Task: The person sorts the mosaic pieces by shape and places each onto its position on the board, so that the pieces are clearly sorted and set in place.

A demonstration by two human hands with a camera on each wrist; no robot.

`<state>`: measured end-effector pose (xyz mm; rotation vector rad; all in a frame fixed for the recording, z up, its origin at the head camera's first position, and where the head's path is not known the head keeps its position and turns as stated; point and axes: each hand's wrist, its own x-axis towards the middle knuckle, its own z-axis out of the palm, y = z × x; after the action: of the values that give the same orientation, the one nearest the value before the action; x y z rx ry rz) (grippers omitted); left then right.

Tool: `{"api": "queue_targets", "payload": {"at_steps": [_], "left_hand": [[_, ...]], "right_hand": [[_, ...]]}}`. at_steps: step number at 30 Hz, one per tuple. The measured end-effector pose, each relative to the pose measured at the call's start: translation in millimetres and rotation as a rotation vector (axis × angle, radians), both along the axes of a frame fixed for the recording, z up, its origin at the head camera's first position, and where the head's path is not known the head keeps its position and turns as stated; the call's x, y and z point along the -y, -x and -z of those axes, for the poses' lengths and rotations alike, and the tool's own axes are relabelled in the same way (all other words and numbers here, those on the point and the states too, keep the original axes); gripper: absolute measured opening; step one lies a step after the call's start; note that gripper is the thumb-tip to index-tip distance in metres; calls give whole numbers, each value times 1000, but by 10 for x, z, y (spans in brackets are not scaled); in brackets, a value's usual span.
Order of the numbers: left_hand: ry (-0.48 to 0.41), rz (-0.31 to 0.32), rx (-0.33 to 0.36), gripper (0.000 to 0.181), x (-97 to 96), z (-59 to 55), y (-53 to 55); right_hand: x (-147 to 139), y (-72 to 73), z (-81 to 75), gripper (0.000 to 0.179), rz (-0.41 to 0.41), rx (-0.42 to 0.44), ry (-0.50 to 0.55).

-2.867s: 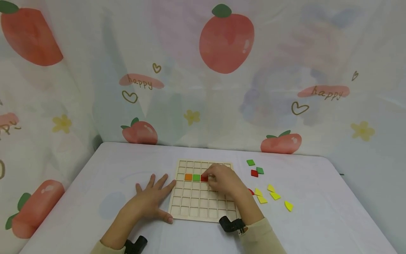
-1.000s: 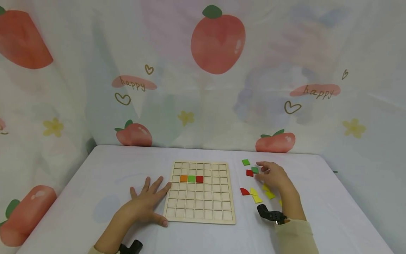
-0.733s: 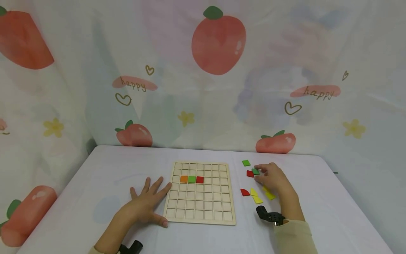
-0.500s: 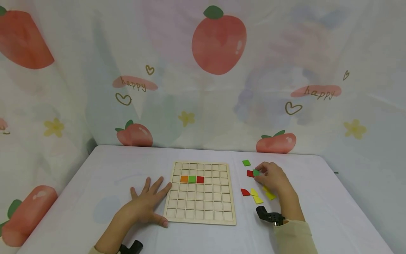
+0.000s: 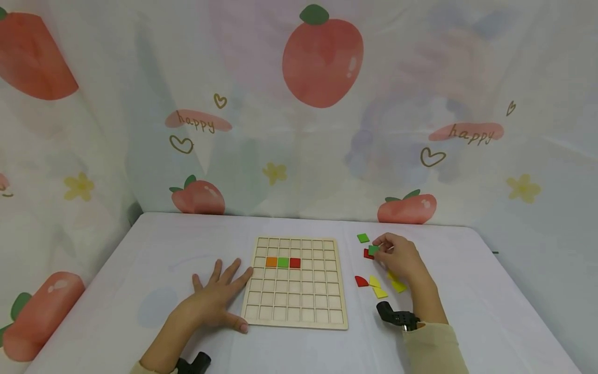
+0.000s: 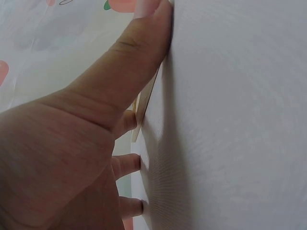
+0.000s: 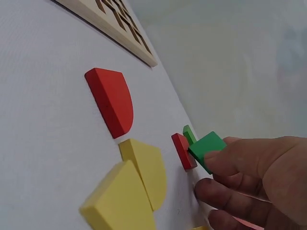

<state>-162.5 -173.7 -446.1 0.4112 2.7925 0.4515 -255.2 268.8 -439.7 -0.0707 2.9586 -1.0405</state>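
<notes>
My right hand (image 5: 400,257) pinches a green square tile (image 7: 209,149) between thumb and fingers, lifted a little off the table. Just beyond it a red square tile (image 7: 183,151) lies flat, partly covered by the green one in the head view. My left hand (image 5: 212,298) is spread on the table at the left edge of a wooden grid board (image 5: 308,325), thumb and fingers straight, touching its side. In one row of the board sit an orange tile (image 5: 271,262), a light green tile (image 5: 283,262) and a red tile (image 5: 295,263), side by side.
Another green tile (image 5: 363,238) lies behind the right hand. Nearer are a red quarter-round piece (image 5: 361,281) and several yellow pieces (image 7: 120,201), some partly hidden by the right hand. A printed cloth wall (image 5: 322,156) rises behind the white table (image 5: 187,234).
The right hand left the red tile in the board, moved right to the loose pieces and picked up a green tile, now raised and shifted slightly left. The left hand keeps its place.
</notes>
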Motion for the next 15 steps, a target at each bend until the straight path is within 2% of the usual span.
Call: {"api": "queue_targets", "payload": {"at_steps": [10,15], "left_hand": [[-14,4,-2,125,8,9,12],[-19,2,-4,124,8,2,5]], "right_hand": [[22,27,1,20,47,5,104],[67,12,-10,19,46,10,103]]}}
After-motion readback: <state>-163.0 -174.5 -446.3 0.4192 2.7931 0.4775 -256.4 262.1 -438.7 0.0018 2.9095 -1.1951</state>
